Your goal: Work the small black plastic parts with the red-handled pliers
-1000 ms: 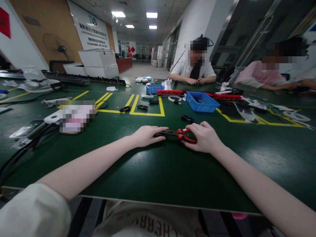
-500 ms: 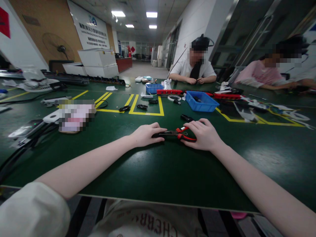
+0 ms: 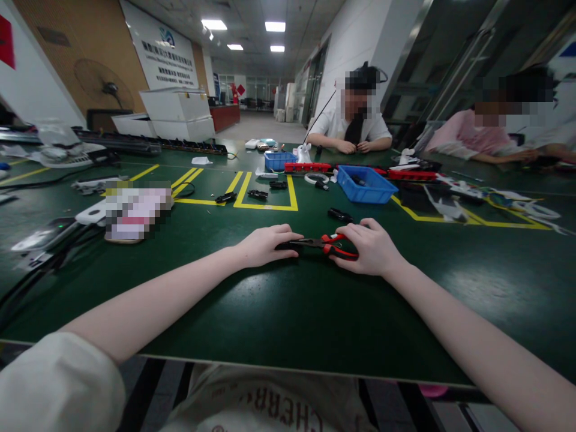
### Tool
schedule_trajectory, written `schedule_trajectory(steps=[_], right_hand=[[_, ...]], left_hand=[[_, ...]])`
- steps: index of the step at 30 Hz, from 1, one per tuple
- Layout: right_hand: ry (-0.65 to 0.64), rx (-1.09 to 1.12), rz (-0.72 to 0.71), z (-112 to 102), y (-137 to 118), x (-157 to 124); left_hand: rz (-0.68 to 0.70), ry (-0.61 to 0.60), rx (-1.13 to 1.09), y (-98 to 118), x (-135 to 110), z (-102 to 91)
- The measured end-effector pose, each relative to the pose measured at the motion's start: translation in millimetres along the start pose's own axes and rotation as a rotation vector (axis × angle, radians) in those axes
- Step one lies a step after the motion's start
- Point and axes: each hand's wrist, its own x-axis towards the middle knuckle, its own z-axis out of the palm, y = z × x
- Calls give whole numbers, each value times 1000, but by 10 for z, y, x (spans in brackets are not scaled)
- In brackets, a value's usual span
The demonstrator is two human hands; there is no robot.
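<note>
My right hand [image 3: 373, 245] is closed round the red and black handles of long-nosed pliers [image 3: 327, 243]. Their narrow jaws point left, toward my left hand [image 3: 266, 245]. Between the thumb and fingers of that hand is a small black piece [image 3: 286, 245], mostly hidden by the fingers, so its kind does not show. The plier tips meet this piece; whether they grip it is too small to tell. Just beyond my right hand lies a black part [image 3: 340, 215] on the green table [image 3: 270, 318].
A blue bin [image 3: 366, 185] stands beyond my right hand, with a smaller blue bin [image 3: 279, 160] behind it. Several black parts [image 3: 258, 195] lie by yellow tape. To the left are a phone [image 3: 139, 213] and cables. A person [image 3: 351, 129] sits across the table.
Both hands stay almost in place, with the pliers and the black piece still held between them. The whole view has shifted very slightly.
</note>
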Motion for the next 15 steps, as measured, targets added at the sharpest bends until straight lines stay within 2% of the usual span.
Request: schedule_trajectory(steps=[6,15], right_hand=[[-42,-6,14,-36,-14,12],[7,-68,-1,-39,-4,28]], left_hand=[[30,-2,41,1,5,-5],[13,1,80,63,12,-32]])
